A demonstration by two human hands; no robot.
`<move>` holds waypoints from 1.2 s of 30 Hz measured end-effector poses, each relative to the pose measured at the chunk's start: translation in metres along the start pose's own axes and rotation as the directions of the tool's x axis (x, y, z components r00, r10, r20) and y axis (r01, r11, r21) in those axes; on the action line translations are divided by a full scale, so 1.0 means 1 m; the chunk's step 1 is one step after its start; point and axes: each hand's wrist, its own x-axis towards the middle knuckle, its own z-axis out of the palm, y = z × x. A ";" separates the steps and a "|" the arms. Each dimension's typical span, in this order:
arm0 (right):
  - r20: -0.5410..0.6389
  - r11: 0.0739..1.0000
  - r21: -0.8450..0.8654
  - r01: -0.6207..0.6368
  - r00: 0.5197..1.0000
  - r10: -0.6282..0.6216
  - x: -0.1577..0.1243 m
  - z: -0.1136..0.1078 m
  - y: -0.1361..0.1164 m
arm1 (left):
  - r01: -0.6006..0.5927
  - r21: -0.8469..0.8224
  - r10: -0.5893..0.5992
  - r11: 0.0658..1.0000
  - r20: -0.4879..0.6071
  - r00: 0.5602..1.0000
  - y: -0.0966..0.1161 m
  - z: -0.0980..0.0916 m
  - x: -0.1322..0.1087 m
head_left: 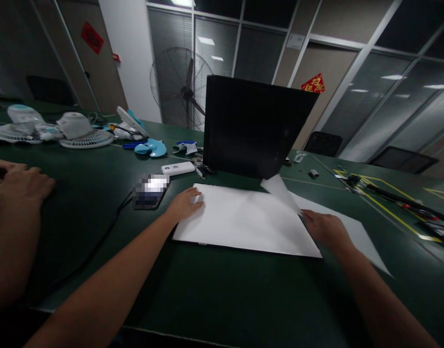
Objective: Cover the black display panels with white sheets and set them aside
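A flat white panel [240,224] with a thin dark front edge lies on the green table in front of me. My left hand [185,205] rests on its left end, thumb and fingers apart. At the panel's right side, my right hand [325,229] pinches the edge of a thin white sheet [282,191], which is lifted and curled over the panel's far right corner. Another white sheet [356,232] lies flat to the right, partly behind my right hand. Just behind the panel, a large black rectangular panel [256,125] stands upright, leaning slightly.
Another person's hands [22,186] are at the left edge. A phone [151,191] with a cable and a white power bank [178,168] lie left of the panel. Fan parts [86,137] and a blue fan blade [151,148] sit farther back. Black rods [407,203] lie at right.
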 end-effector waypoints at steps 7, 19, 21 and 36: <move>-0.001 0.806 -0.030 0.592 0.806 -0.592 -0.024 0.006 -0.092 | 0.017 -0.045 -0.017 0.999 -0.011 1.000 0.003 -0.001 -0.001; -0.186 0.652 0.120 0.748 0.662 -0.726 -0.044 0.006 -0.146 | 0.027 -0.018 -0.027 0.999 0.006 1.000 0.009 -0.005 -0.002; -0.221 0.623 0.191 0.759 0.651 -0.726 -0.045 0.002 -0.149 | 0.010 0.017 -0.010 1.000 0.016 1.000 0.007 -0.003 -0.002; 0.076 0.952 0.035 -0.304 0.951 0.300 0.008 0.026 0.011 | 0.002 -0.034 -0.002 0.999 0.010 1.000 -0.005 0.001 0.000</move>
